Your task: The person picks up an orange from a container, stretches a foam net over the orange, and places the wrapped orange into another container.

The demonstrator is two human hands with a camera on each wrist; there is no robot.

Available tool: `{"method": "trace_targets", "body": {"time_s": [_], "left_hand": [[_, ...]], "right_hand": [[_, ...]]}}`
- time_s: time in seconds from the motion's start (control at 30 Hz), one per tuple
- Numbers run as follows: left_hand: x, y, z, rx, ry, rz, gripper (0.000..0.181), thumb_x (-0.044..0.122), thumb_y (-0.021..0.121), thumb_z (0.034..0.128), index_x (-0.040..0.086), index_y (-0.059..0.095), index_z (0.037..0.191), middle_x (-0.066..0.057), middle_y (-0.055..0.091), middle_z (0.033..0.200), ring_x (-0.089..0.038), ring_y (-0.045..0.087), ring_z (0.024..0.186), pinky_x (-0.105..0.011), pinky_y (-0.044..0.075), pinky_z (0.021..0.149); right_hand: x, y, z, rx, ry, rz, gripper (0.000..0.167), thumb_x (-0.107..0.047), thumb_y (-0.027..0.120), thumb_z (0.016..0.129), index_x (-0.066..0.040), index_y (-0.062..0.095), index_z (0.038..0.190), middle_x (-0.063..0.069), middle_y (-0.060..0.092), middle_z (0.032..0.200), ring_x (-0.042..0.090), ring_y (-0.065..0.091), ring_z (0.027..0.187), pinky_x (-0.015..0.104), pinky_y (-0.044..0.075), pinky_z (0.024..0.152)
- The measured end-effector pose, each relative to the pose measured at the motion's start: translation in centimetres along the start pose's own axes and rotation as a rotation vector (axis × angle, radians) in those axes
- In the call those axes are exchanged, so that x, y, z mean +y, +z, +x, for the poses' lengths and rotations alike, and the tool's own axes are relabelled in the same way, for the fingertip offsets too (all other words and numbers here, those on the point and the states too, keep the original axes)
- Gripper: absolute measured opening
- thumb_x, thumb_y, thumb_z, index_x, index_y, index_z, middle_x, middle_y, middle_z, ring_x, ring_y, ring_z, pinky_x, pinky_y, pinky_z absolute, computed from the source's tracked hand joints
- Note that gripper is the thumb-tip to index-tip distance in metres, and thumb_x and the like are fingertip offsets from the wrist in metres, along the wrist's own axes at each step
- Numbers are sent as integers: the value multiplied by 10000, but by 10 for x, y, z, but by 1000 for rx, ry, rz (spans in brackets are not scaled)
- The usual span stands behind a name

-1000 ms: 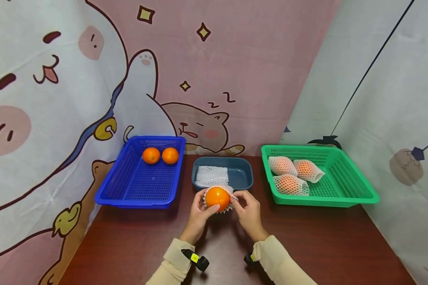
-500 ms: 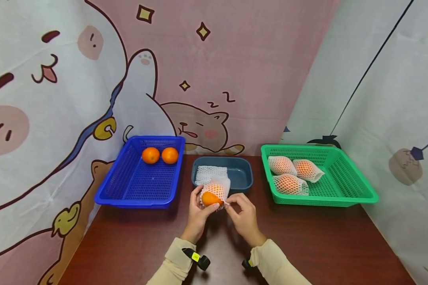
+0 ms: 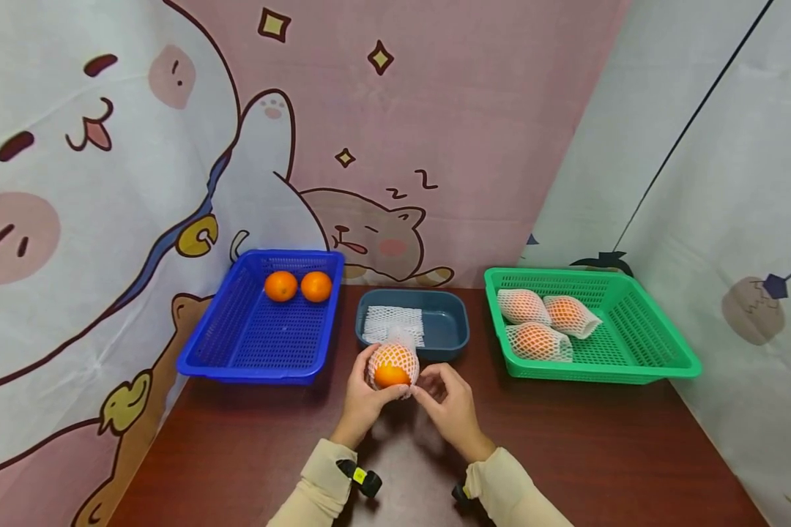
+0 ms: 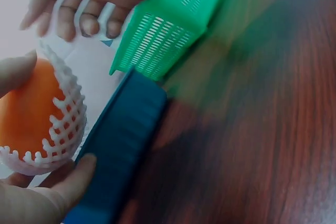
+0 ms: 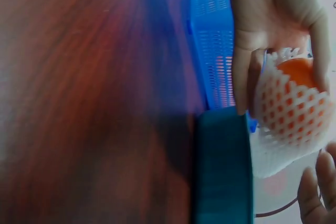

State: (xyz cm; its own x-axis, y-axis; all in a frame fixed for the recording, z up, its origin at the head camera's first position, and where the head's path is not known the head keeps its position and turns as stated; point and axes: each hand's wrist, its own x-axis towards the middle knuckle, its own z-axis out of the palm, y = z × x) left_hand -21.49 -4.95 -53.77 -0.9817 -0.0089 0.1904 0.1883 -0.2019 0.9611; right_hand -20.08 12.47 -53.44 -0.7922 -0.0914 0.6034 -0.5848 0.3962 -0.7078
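I see the left hand [image 3: 362, 397] gripping the orange [image 3: 391, 376], its foam net [image 3: 395, 354] gaping nearward, and the right hand [image 3: 455, 410], just right of it, seemingly pinching the net's edge.

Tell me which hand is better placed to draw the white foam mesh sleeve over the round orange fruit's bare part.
Probably the right hand: its fingertips are by the near edge of the sleeve, while the left hand is busy holding the fruit.

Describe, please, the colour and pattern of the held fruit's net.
White net, open mesh; best in right wrist view.
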Motion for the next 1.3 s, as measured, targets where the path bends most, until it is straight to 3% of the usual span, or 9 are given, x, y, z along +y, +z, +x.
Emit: {"method": "trace_targets", "body": {"time_s": [0.17, 0.27, 0.5, 0.73, 0.9, 1.1, 1.3], "left_hand": [[22, 4, -6, -81, 74, 150, 861, -70, 836, 671, -60, 388, 1406, -219, 467, 1343, -338, 501, 1157, -257, 462, 919], [31, 6, -10, -118, 82, 213, 856, -45, 843, 681, -66, 393, 1409, -214, 456, 1356, -320, 490, 1170, -243, 446, 934], [33, 5, -11, -177, 79, 117, 779, -100, 769, 749, -68, 366, 1416, -248, 405, 1393, -369, 499, 1163, -277, 493, 886], [33, 6, -10, -120, 125, 186, 759, -78, 798, 726, -74, 417, 1383, -251, 449, 1347, -369, 497, 1171, -303, 468, 926], [34, 7, -10, -77, 146, 238, 764, -75, 815, 707, -83, 438, 1371, -253, 470, 1312, -353, 509, 1145, -311, 476, 916], [33, 8, -10, -30, 159, 295, 789, -18, 841, 699, -79, 439, 1374, -240, 485, 1299, -342, 508, 1144, -370, 462, 938], [9, 4, -3, 41, 174, 389, 800, -45, 804, 656, 31, 480, 1384, -146, 524, 1289, -287, 511, 1147, -405, 415, 969]], "right_hand": [[-6, 0, 10, 3, -23, -58, 509, -219, 820, 793, -78, 606, 1232, 78, 580, 1046, 224, 563, 856, 323, 522, 646], [-5, 2, 14, -15, -49, -68, 534, -207, 816, 796, -86, 615, 1277, 79, 575, 1162, 251, 545, 971, 382, 535, 690], [2, 3, 14, 24, -60, -19, 385, -89, 790, 810, -76, 695, 1183, 75, 626, 1177, 212, 558, 1027, 386, 557, 697], [0, 3, 14, 95, -114, -53, 218, -64, 783, 810, -80, 763, 1026, 78, 670, 1094, 228, 569, 998, 214, 497, 811], [-3, 6, 13, 131, -168, -47, 175, -5, 795, 774, -64, 774, 937, 91, 686, 1038, 249, 581, 956, 200, 445, 877], [-9, 8, 7, 137, -210, -40, 171, 14, 792, 764, -91, 767, 896, 89, 692, 1012, 249, 593, 934, 207, 446, 871], [-14, 12, -2, 94, -238, -11, 177, 18, 773, 775, -96, 756, 909, 73, 685, 997, 239, 599, 939, 230, 452, 869]]}}
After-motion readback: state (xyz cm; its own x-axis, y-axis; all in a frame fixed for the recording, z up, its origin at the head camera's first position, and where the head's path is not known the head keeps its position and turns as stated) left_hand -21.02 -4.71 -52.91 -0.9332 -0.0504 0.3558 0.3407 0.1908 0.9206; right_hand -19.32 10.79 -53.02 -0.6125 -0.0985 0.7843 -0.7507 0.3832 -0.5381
